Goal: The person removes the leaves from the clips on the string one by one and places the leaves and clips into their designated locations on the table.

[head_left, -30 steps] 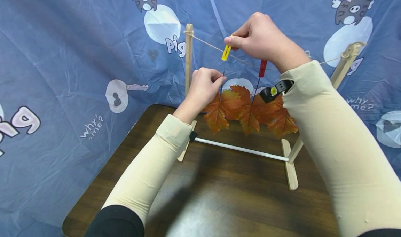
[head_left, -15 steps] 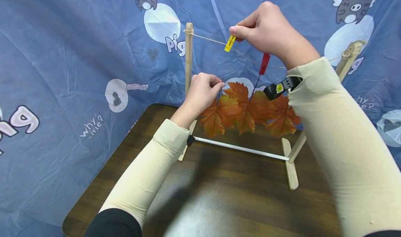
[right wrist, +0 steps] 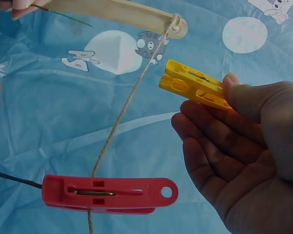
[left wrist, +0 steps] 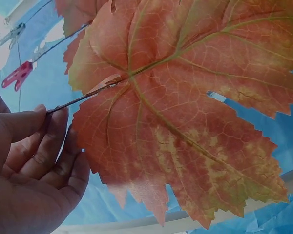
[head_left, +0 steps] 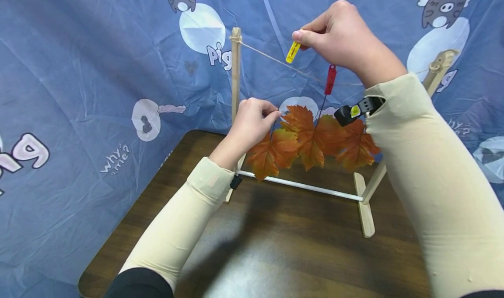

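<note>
My left hand pinches the thin dark stem of an orange-red maple leaf between thumb and fingertips. The leaf hangs below the twine. My right hand pinches a yellow clothespin between thumb and fingers, above the twine and apart from it in the right wrist view. Beside it, a red clothespin clips another leaf's stem to the twine. That second leaf overlaps the first one in the head view. Farther right hangs a third leaf, partly behind my right wrist.
The twine runs between a left wooden post and a right wooden post. A white rod joins the posts low down, above the dark wooden table. A pale clothespin shows in the left wrist view. Blue printed cloth hangs behind.
The yellow clothespin has come away from the twine, up and to the right with my right hand. My left hand has moved down, lowering the leaf.
</note>
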